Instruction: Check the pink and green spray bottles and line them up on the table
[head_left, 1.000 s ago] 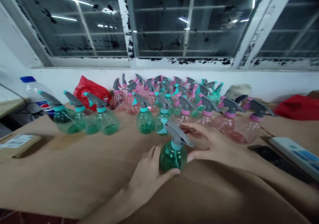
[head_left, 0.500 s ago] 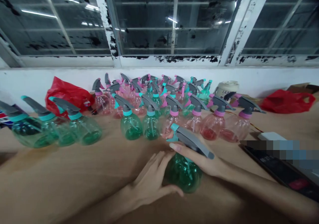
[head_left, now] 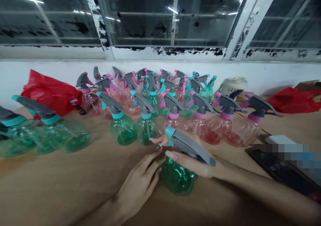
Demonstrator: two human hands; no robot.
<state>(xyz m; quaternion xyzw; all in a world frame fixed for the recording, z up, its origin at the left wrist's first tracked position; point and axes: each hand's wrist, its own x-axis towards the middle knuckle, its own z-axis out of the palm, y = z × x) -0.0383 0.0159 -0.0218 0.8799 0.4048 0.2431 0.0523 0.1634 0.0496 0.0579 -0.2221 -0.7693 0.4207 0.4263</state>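
Note:
A green spray bottle (head_left: 178, 177) with a grey trigger head (head_left: 189, 146) stands on the brown paper-covered table (head_left: 62, 182) in front of me. My right hand (head_left: 193, 164) wraps around the bottle's neck under the trigger head, fingers curled on it. My left hand (head_left: 139, 185) rests against the bottle's left side with its fingers stretched along the body. Behind stand several green bottles (head_left: 122, 127) and pink bottles (head_left: 215, 127) in rows.
More green bottles (head_left: 62, 135) stand at the left. A red plastic bag (head_left: 47, 90) lies at the back left, another red bag (head_left: 293, 100) at the back right. A dark phone (head_left: 281, 170) and a white box (head_left: 278, 139) lie at the right. A window wall runs behind.
My right hand has closed round the bottle's neck and trigger head. The left hand's fingers have straightened along the bottle. The bottle has come nearer and lower in view.

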